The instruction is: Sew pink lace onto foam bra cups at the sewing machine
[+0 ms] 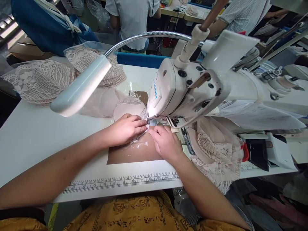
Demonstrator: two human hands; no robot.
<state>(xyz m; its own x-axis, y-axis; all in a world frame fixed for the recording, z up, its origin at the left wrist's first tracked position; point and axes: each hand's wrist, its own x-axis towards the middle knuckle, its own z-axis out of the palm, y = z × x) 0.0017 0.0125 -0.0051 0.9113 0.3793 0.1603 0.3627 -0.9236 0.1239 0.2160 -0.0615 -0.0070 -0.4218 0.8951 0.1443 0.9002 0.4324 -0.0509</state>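
My left hand (126, 129) lies knuckles up on a pale lace piece (131, 107), fingers pressed together and pinching its edge just left of the needle. My right hand (165, 142) rests beside it on the brown mat (134, 154), fingers flat, pressing the same fabric toward the foot of the white sewing machine (183, 88). The needle itself is hidden under the machine head. Part of the fabric is covered by both hands.
A gooseneck lamp (79, 86) hangs over the table's left. Stacks of lace cups (45, 81) sit at the back left. More lace (216, 150) drapes off the right of the machine. A printed ruler (122, 182) runs along the near edge. Other people work behind.
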